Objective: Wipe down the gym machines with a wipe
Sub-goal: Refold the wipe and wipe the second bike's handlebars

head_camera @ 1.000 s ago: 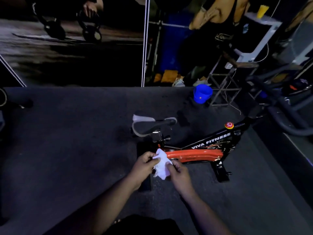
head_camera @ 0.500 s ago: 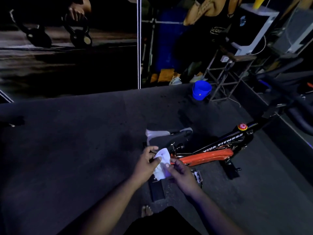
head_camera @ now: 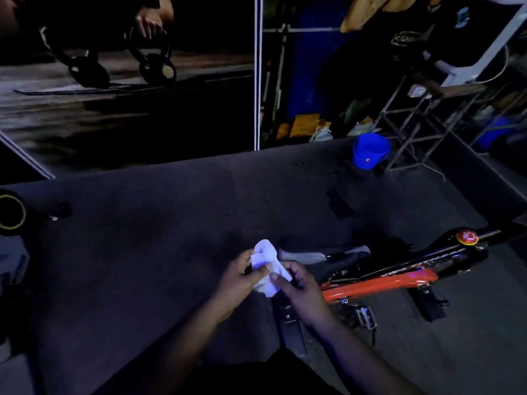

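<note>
Both hands, left hand (head_camera: 238,276) & right hand (head_camera: 298,289), still pinch the crumpled white wipe (head_camera: 268,269), now re-bunched; orange-framed exercise bike (head_camera: 379,283) just beyond right hand, prob unwiped yet.

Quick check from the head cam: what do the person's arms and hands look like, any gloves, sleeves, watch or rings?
Both forearms are bare up to the bottom edge of the frame: no sleeves show. The left hand and right hand wear no gloves. No watch, band or ring shows on either wrist or on the fingers, though the light is dim and bluish, so small items could be missed.
</note>
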A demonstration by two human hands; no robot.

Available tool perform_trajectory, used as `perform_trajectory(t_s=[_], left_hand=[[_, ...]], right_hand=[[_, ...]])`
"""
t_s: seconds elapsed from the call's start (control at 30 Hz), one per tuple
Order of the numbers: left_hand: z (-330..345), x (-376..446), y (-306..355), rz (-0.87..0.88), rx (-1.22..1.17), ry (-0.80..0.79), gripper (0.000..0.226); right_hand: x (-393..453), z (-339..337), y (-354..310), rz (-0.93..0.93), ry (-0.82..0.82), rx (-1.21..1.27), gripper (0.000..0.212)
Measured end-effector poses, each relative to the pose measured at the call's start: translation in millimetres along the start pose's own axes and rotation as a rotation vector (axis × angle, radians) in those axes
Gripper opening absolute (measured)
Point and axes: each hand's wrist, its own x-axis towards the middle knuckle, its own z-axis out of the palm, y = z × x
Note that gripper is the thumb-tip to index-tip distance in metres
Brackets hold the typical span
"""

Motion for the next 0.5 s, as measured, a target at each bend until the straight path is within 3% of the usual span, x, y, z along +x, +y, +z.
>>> perform_trajectory(t_s=[0.17, 0.33, 0.4, 0.5], left_hand=[[-30, 44, 0, -0.105, -0.040, -0.183, 0.013], [-56, 79, 13, -0.169, 0.082, -0.403, 0.023], [-62, 93, 20, -0.251, 0.020, -0.527, 0.013], [-61, 107, 27, -0.418, -0.098, -0.705, 0.026]], right_hand=[[26, 20, -5, 0.048, 0.131, 0.175, 0.015], [26, 54, -6, 0.090, 0.350, 0.233, 0.010], [25, 65, -8, 0.084, 0.467, 0.238, 0.016], [19, 69, -8, 0.048, 0.635, 0.162, 0.023]])
